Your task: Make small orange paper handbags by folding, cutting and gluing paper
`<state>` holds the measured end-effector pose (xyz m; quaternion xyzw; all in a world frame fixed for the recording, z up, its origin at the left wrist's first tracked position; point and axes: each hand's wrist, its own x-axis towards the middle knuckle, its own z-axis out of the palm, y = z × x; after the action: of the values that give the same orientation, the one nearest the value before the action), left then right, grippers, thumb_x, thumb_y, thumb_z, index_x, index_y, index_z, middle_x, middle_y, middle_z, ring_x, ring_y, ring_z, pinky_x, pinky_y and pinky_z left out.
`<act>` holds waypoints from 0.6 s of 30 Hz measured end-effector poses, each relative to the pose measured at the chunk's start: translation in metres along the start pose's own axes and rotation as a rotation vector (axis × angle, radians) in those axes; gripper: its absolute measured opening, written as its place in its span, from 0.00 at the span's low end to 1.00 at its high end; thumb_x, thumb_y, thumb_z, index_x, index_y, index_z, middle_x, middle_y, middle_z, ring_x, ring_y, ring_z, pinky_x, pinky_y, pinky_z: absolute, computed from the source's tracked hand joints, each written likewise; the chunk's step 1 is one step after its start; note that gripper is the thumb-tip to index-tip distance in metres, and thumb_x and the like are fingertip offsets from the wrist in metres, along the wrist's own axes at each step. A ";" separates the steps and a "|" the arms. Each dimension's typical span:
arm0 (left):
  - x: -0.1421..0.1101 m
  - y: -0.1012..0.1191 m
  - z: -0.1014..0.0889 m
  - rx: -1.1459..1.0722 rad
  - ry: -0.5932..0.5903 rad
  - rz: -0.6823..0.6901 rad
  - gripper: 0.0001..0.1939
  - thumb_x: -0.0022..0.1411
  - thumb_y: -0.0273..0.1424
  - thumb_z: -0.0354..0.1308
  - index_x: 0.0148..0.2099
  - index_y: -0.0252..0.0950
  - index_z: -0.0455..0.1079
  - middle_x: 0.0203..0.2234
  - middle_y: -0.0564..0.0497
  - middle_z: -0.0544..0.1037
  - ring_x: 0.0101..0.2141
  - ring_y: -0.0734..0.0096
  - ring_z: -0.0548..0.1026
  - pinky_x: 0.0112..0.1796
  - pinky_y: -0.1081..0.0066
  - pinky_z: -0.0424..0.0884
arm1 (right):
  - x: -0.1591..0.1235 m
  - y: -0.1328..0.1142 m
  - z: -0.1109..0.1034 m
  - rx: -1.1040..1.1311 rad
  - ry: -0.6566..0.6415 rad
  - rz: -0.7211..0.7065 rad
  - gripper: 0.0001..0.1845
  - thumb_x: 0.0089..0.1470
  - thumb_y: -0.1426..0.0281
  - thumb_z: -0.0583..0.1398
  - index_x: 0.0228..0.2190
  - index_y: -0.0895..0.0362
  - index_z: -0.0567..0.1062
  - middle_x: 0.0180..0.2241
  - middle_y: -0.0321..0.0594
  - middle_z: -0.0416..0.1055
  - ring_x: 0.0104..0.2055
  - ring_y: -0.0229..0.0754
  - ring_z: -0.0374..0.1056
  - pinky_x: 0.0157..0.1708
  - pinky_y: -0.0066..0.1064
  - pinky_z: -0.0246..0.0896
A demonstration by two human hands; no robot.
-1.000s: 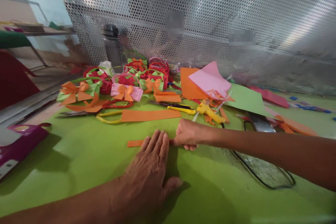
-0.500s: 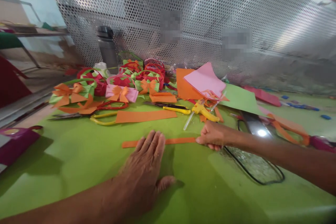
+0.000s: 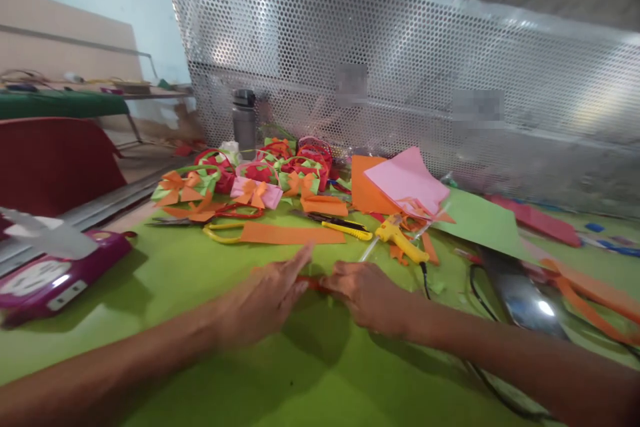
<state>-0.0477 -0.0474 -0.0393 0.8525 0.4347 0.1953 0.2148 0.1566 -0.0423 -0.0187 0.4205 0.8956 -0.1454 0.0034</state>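
Orange strip (image 3: pixel 314 283), one, shows between left hand (image 3: pixel 263 303) and right hand (image 3: pixel 374 297).

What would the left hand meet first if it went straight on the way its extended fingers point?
Probably the wide orange paper strip, toward its right end, just ahead of the left hand. The hand is blurred and its height unclear, so it might pass above.

Single head-worn view, wide and slightly tilted, facing forward and down across the green table (image 3: pixel 320 387), left hand (image 3: pixel 260 305) and right hand (image 3: pixel 375 297) close below centre, perforated metal panel (image 3: pixel 310 27) beyond
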 end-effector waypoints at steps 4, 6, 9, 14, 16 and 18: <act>0.024 0.007 -0.051 -0.346 0.113 -0.132 0.27 0.62 0.40 0.47 0.59 0.32 0.58 0.45 0.40 0.76 0.44 0.59 0.75 0.40 0.62 0.73 | 0.002 0.007 0.017 -0.092 0.019 -0.088 0.21 0.49 0.79 0.52 0.45 0.56 0.72 0.34 0.44 0.69 0.31 0.42 0.63 0.28 0.30 0.52; 0.040 0.018 -0.079 -0.501 0.165 -0.121 0.23 0.61 0.40 0.51 0.54 0.33 0.63 0.41 0.43 0.78 0.39 0.62 0.77 0.37 0.66 0.74 | 0.000 0.010 0.024 -0.135 0.057 -0.110 0.19 0.50 0.79 0.52 0.43 0.56 0.72 0.33 0.42 0.68 0.30 0.40 0.63 0.27 0.30 0.51; 0.066 0.045 -0.110 -0.560 0.219 -0.025 0.14 0.62 0.37 0.51 0.43 0.33 0.70 0.34 0.46 0.79 0.33 0.66 0.78 0.34 0.70 0.73 | 0.000 0.013 0.030 -0.160 0.116 -0.142 0.16 0.52 0.77 0.52 0.41 0.55 0.72 0.31 0.40 0.67 0.29 0.39 0.62 0.26 0.29 0.49; 0.104 0.110 -0.113 -0.543 0.105 0.292 0.13 0.62 0.36 0.52 0.36 0.30 0.70 0.29 0.49 0.78 0.30 0.72 0.77 0.33 0.72 0.72 | 0.000 0.014 0.033 -0.176 0.140 -0.171 0.23 0.46 0.78 0.55 0.47 0.56 0.69 0.33 0.41 0.68 0.33 0.40 0.63 0.26 0.29 0.50; 0.117 0.128 -0.100 -0.555 0.018 0.291 0.13 0.63 0.34 0.49 0.34 0.31 0.69 0.27 0.53 0.77 0.27 0.77 0.76 0.33 0.75 0.70 | 0.000 0.014 0.033 -0.185 0.135 -0.173 0.25 0.44 0.79 0.56 0.47 0.56 0.69 0.33 0.41 0.68 0.33 0.40 0.63 0.26 0.29 0.50; 0.126 0.134 -0.083 -0.520 -0.151 0.270 0.13 0.61 0.35 0.51 0.29 0.32 0.69 0.24 0.55 0.76 0.24 0.81 0.73 0.30 0.78 0.69 | 0.000 0.014 0.034 -0.190 0.137 -0.171 0.23 0.44 0.80 0.56 0.45 0.56 0.70 0.32 0.41 0.68 0.33 0.41 0.63 0.25 0.29 0.50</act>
<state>0.0659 0.0020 0.1200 0.8311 0.2353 0.2629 0.4299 0.1633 -0.0425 -0.0550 0.3493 0.9360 -0.0305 -0.0304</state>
